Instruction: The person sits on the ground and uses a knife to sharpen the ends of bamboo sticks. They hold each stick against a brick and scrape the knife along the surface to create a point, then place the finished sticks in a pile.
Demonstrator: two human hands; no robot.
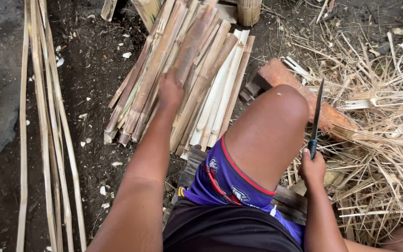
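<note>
My left hand (170,91) reaches forward onto a pile of split bamboo slats (220,88) lying on the dirt, its fingers closed around one brown slat (192,42) on top of the pile. My right hand (312,169) grips the dark handle of a knife (317,112), whose blade points up and away beside my bare knee (276,121). Just behind the blade lies a reddish-brown wooden block (288,79).
Long thin bamboo strips (47,140) lie along the ground at the left. A heap of pale shavings and splinters (383,135) covers the ground at the right. Short bamboo sections (249,11) stand at the top. Dark planks (288,200) lie under my leg.
</note>
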